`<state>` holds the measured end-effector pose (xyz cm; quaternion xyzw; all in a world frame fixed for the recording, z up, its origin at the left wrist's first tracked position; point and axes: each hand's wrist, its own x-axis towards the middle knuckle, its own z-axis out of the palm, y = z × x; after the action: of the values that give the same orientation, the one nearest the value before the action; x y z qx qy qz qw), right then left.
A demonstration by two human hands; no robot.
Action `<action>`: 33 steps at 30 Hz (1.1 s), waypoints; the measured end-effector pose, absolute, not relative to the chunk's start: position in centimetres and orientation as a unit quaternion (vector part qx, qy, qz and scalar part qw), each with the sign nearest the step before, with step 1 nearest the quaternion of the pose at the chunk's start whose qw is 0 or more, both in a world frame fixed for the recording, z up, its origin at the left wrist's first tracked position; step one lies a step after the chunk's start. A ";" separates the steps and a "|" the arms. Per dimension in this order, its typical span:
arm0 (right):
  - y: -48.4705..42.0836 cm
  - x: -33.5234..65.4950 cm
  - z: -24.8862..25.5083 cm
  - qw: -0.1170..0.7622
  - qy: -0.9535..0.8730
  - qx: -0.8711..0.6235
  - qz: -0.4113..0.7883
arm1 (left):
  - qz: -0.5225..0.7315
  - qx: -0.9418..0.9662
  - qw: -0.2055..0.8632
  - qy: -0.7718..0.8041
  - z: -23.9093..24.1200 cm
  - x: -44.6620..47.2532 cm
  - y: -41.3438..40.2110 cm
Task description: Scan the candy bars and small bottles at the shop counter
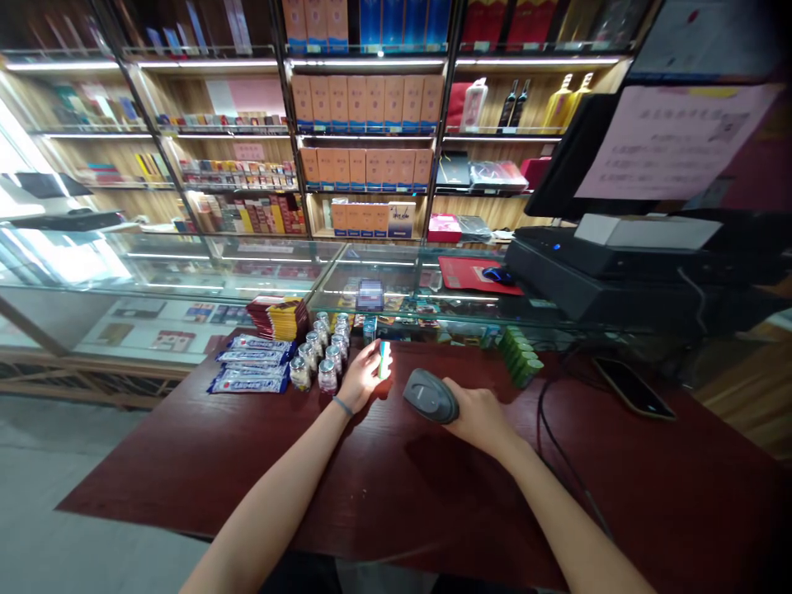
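My left hand (362, 375) is closed around a small white packet (384, 360) with a green and red edge, held just above the dark red counter (247, 462). My right hand (479, 419) grips a grey handheld barcode scanner (430, 396), its head pointing left toward the packet, a short gap between them. Just left of my left hand stand several small clear bottles (325, 351) with silver caps.
Blue wrapped packs (251, 363) and a stack of red-yellow packs (280, 318) lie at the left. Green rolls (520, 355), a black phone (632, 388) and a black cable (550, 437) are at the right. A cash register (619, 264) sits on the glass display case (247, 272).
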<state>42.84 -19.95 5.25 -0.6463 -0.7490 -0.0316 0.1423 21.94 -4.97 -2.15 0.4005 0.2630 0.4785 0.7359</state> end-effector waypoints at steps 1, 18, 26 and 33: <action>-19.9 43.0 5.3 0.151 -0.745 -0.649 -0.032 | 0.479 0.395 0.738 0.263 -2.1 21.9 -5.1; -19.2 44.8 4.5 0.253 -0.703 -0.665 -0.018 | 0.607 0.602 0.340 0.392 -2.5 22.2 -4.7; -19.5 44.9 5.1 0.258 -0.690 -0.676 -0.015 | 0.566 0.655 0.169 0.471 -2.8 22.4 -3.2; -19.7 45.2 5.5 0.279 -0.681 -0.677 -0.018 | 0.578 0.643 0.153 0.479 -2.8 23.3 -2.1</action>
<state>45.16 -19.73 5.50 -0.6771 -0.6807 -0.0179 0.2790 23.32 -2.07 -2.81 0.6432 0.4787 0.5778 0.1527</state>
